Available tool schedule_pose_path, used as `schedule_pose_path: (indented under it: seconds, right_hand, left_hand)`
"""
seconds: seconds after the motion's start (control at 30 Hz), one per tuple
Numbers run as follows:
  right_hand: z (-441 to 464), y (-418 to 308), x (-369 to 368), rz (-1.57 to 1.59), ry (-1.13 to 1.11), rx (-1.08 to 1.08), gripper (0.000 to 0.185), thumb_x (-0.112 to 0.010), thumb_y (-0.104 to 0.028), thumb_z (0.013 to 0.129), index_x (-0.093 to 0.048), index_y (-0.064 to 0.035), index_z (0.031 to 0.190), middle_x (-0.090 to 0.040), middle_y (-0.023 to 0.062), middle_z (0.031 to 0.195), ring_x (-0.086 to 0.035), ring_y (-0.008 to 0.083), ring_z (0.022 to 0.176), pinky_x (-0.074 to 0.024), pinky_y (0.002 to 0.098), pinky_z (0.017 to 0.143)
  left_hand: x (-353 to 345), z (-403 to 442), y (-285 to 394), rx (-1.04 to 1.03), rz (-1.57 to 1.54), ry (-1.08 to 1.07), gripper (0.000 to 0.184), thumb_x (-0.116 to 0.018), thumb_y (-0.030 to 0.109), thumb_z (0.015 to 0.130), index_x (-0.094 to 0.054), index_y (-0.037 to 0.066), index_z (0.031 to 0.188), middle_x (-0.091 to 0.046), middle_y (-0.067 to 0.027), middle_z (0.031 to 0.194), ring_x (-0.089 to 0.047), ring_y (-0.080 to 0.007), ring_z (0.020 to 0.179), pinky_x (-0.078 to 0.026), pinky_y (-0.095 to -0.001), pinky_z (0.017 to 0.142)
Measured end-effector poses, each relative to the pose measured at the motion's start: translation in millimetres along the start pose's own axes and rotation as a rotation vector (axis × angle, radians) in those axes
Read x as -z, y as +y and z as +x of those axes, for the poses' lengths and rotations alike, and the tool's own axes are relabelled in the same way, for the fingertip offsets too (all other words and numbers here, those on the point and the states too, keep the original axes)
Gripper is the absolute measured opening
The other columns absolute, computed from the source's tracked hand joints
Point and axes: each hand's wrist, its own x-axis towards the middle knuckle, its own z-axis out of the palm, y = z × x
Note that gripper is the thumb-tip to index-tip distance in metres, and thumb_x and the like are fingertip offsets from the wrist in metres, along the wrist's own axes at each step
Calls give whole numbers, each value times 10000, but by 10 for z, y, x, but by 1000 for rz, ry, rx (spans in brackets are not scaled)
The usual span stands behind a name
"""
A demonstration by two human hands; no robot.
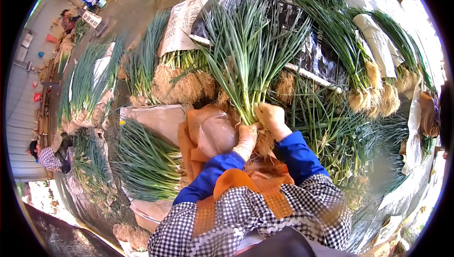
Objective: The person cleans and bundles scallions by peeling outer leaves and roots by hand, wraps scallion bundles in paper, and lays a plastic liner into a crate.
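Upright in front of my body is a bunch of green onions (249,63), its leaves fanning out away from me. My left hand (246,139) is closed around the lower stems, just above the tangled pale roots (264,144). Higher on the right side of the stems, my right hand (270,116) is closed on the same bunch. Its fingertips are partly hidden behind the stems. An orange apron (193,136) covers my lap under the bunch.
Trimmed green onions (149,162) lie on sacking at left. Loose leaves (326,139) are heaped at right. Sack-covered bunches (184,77) and a black printed sheet (312,51) lie ahead. More rooted bunches (366,77) stand at far right. Other people (52,157) sit along the left side.
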Motion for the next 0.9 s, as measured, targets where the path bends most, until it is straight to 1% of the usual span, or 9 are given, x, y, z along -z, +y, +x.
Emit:
schedule_pose_path:
  seconds: [0.17, 0.27, 0.33, 0.4, 0.47, 0.53, 0.67, 0.8, 0.9]
  right_hand:
    - [-751, 573, 597, 536, 232, -197, 268, -604, -199, 868, -579, -71, 634, -538, 43, 525, -454, 104, 449, -400, 275, 429]
    - [-930, 1729, 699, -330, 56, -514, 318, -577, -346, 868, -550, -95, 674, -594, 71, 604, -604, 207, 553, -487, 357, 506]
    - [-870, 1723, 762, -443, -119, -567, 279, -563, -356, 869, -585, -96, 769, -614, 92, 670, -622, 254, 624, -493, 362, 548]
    - [-605, 1257, 554, -49, 241, -200, 254, -535, -346, 882, -621, -108, 866, -631, 114, 757, -621, 264, 682, -498, 360, 596]
    - [-266, 598, 454, 845, -201, -459, 354, -502, -356, 908, -602, -50, 1053, -662, 110, 852, -608, 195, 679, -497, 333, 656]
    - [53, 587, 22, 1238, -630, -364, 398, -470, -396, 921, -585, -78, 1132, -659, 65, 961, -586, 115, 774, -481, 270, 715]
    - [51, 364, -147, 1452, -438, -348, 427, -467, -436, 899, -612, -79, 1083, -657, 84, 968, -603, 171, 808, -488, 302, 728]
    - [-416, 259, 28, 1169, -291, -288, 461, -464, -475, 876, -640, -79, 1034, -656, 104, 975, -620, 228, 841, -496, 334, 741]
    - [-751, 765, -210, -163, -748, -32, 489, -462, -505, 859, -661, -80, 997, -655, 118, 981, -634, 270, 866, -501, 358, 751]
  left_hand:
    - [64, 100, -73, 63, -93, -11, 205, -603, 42, 755, -612, -27, 948, -648, -90, 828, -622, -166, 675, -495, -244, 560]
    - [61, 31, 71, 38, -105, -61, 206, -597, 56, 764, -612, -30, 951, -647, -82, 833, -619, -154, 694, -491, -244, 579]
    - [91, 94, -1, 55, -109, -111, 208, -595, 62, 767, -613, -30, 952, -645, -78, 833, -618, -148, 708, -490, -243, 594]
    - [206, 158, -165, -11, -98, -196, 189, -594, 67, 773, -616, -20, 939, -639, -65, 805, -609, -145, 709, -481, -233, 626]
    - [96, 27, 72, 159, -203, -158, 206, -572, 61, 785, -604, -12, 975, -627, -65, 813, -601, -171, 725, -490, -251, 670]
    - [61, -29, 176, 287, -562, -283, 236, -536, 75, 804, -577, -11, 1020, -615, -73, 849, -597, -203, 750, -505, -298, 709]
    - [115, -18, 332, 469, -730, -403, 277, -528, 49, 771, -564, -16, 1038, -616, -112, 849, -613, -243, 758, -528, -354, 711]
    - [117, -82, 461, 479, -731, -466, 273, -529, 56, 770, -562, -17, 1031, -616, -113, 846, -612, -245, 757, -528, -359, 716]
    - [92, -167, 554, 495, -741, -486, 270, -530, 61, 769, -560, -17, 1026, -616, -113, 843, -612, -246, 756, -528, -363, 719]
